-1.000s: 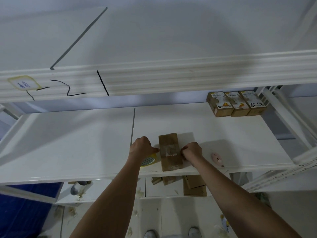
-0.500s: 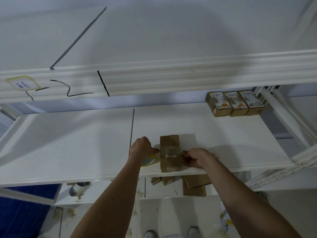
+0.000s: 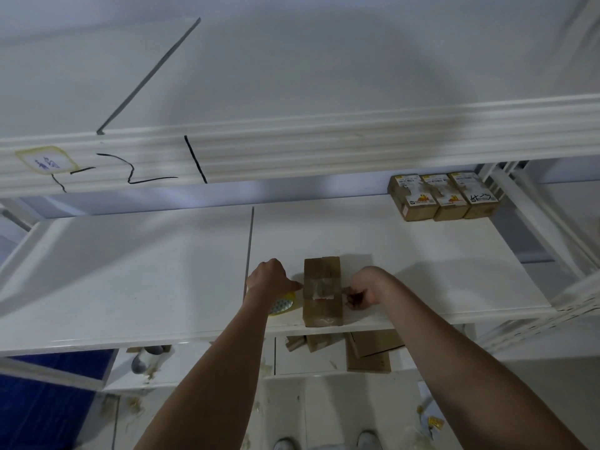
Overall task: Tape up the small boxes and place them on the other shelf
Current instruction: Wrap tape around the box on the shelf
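While a strip of clear tape (image 3: 319,289) already crosses the top of the box (image 3: 322,291), the job on it looks only part done: the strip runs side to side over the middle, and both hands are at its ends. The box lies near the front edge of the middle shelf (image 3: 130,271), long axis pointing away from the person.

The left hand (image 3: 271,278) sits against the box's left side with fingers curled, and seems to hold the tape roll (image 3: 284,305), which peeks out yellow beneath it; whether it grips the roll or only pins the tape there, I cannot tell for sure. The right hand (image 3: 362,292) is at the box's right side, fingers curled in around something small and reddish, probably a cutter, though it is too hidden to name.

As a judgement, the step in hand is finishing this strip: cutting it free and pressing the ends down the sides. After that the box must go to the other shelf.

3 sealed boxes (image 3: 443,196) stand in a row at the back right of the same shelf. On the lower shelf (image 3: 298,362) several flat or loose cartons (image 3: 370,352) lie, so more taping likely remains.
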